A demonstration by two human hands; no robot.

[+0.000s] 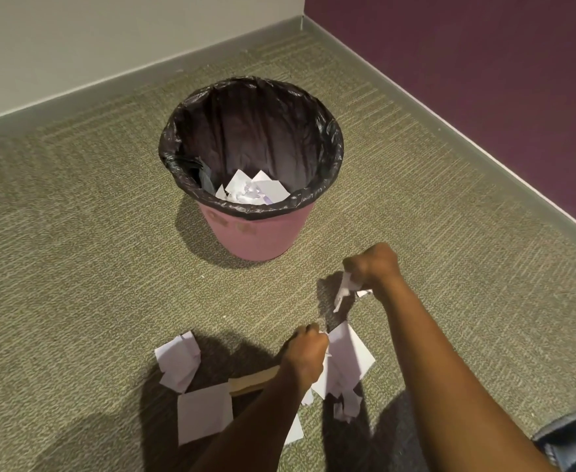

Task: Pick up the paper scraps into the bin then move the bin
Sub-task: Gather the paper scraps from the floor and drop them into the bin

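Observation:
A pink bin [256, 233] with a black liner [331, 155] stands on the carpet, with several white paper scraps [252, 190] lying at its bottom. In front of it my right hand [375, 262] is shut on a small white scrap [344, 289] that hangs below the fist. My left hand [305, 356] is closed on a larger sheet of white paper [348, 359] just above the floor. More scraps lie on the carpet: a crumpled one [177, 361], a flat square one [205, 413], and small pieces [346, 405] under my arms.
A brown flat strip [256, 378] lies on the carpet under my left forearm. Two walls meet in a corner behind the bin, one grey [75, 46] and one purple [484, 80]. Blue fabric [573, 437] shows at the lower right edge.

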